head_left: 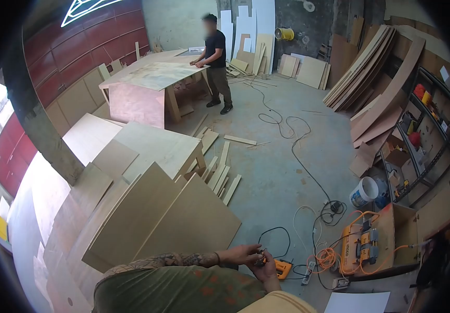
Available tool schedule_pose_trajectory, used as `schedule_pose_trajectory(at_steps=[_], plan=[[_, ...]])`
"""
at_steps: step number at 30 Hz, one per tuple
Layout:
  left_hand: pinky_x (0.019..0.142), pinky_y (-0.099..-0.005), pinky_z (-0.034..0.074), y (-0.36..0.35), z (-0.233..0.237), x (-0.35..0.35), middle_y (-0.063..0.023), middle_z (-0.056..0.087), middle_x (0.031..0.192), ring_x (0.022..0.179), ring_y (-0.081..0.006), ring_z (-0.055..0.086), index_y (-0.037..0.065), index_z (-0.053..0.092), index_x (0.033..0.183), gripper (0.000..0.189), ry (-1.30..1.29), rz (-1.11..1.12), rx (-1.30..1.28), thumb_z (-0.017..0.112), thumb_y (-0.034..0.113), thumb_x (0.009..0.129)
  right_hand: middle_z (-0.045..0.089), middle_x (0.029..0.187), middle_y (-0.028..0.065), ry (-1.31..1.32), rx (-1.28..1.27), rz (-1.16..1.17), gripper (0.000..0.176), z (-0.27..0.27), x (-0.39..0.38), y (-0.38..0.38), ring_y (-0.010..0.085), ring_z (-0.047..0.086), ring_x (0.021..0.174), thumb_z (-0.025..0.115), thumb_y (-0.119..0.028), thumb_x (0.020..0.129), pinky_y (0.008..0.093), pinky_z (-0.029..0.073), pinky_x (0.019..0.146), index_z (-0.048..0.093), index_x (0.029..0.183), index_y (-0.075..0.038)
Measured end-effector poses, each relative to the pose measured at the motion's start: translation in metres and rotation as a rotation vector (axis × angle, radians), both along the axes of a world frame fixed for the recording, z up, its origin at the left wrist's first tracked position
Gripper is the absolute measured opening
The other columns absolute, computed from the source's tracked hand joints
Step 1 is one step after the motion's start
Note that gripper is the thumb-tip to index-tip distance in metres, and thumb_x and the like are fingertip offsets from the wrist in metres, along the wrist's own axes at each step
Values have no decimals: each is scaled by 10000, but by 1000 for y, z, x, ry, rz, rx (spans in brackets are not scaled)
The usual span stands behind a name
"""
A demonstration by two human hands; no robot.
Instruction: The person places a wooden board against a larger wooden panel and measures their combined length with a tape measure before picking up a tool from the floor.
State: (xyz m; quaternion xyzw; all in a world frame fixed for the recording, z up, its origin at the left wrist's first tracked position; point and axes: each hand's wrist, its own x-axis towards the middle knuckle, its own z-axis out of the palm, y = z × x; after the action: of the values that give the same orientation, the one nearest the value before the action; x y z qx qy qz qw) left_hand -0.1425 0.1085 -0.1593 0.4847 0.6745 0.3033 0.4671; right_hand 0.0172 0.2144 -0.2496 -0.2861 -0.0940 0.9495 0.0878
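Note:
My left hand [239, 254] reaches in from the left, its fingers closed and meeting my right hand at the fingertips. Fingers of my right hand [265, 269] are curled too, around a small dark piece that I cannot make out. Right beside that hand is an orange power tool [283, 269], partly covered by it. A black cord [288, 239] loops above the tool and comes down close to my fingers. Below my hands, green cloth with reddish spots [193, 289] covers my body.
Plywood sheets [183, 219] lean at the left. An orange air compressor [358, 245], a power strip [308, 273] and a white bucket [363, 191] stand on the right. Cords [308, 156] cross the floor. A person [215, 62] works at a large wooden table [157, 75].

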Motion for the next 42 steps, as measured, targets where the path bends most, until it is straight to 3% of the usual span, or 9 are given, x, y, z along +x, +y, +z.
schedule_pose_trajectory(at_steps=[4,10,13,21,26,28,32,38,42], plan=[[1029,-440,484,21,-39,-70,-206,652,1298,1214,-368,620,48,549,1395,522,28,62,-41,541,407,1017,728,1046,149,-204,300,357,385,-42,-18,65,306,693,967,560,-313,973,426,532,961,659,1227,-41],[994,-469,485,80,-146,-209,-206,672,1245,1183,-381,626,55,625,1310,437,77,-178,-182,589,329,971,733,1052,149,-608,1138,890,387,-46,-100,190,301,700,970,581,-318,963,402,536,929,675,1208,-35],[982,-477,484,158,-105,-264,-210,675,1239,1182,-391,624,46,632,1296,433,-81,-329,-197,600,314,956,735,1054,148,-616,1224,954,388,-24,-135,246,298,703,971,592,-321,958,391,538,914,684,1198,-32],[972,-469,500,344,-53,-349,-216,692,1194,1124,-399,645,23,603,1318,539,257,-366,-189,623,415,948,741,1062,148,-531,1272,987,391,-3,-222,362,291,712,975,621,-328,944,360,543,873,706,1173,-23],[934,-457,513,412,-72,-398,-214,712,1124,1068,-383,669,30,569,1359,523,190,-308,-183,623,370,965,746,1079,146,-542,1124,901,383,-6,-275,451,283,715,980,670,-326,912,358,536,861,725,1196,-75],[934,-458,514,428,-127,-428,-223,705,1143,1082,-388,665,29,590,1336,494,160,-318,-189,621,350,960,743,1080,155,-550,1127,916,401,-9,-301,498,286,713,987,674,-349,901,364,537,863,726,1194,-82],[913,-493,509,431,-202,-487,-223,703,1127,1041,-408,667,1,672,1166,425,241,-205,-271,595,354,943,740,1080,169,-540,1146,934,427,0,-367,614,289,710,998,679,-384,883,374,540,868,728,1191,-93],[984,-482,486,467,-148,-542,-215,688,1215,1145,-390,635,26,676,1237,474,216,164,-521,582,400,962,758,906,131,-725,1664,1305,484,-8,-486,770,244,721,832,669,-451,869,368,548,786,717,1079,-18],[1017,-461,477,510,-137,-570,-202,684,1243,1182,-376,623,62,681,1264,476,179,456,-534,587,416,959,742,824,97,-447,1675,1107,437,51,-586,828,195,718,748,610,-442,948,337,544,709,703,1033,-23]])
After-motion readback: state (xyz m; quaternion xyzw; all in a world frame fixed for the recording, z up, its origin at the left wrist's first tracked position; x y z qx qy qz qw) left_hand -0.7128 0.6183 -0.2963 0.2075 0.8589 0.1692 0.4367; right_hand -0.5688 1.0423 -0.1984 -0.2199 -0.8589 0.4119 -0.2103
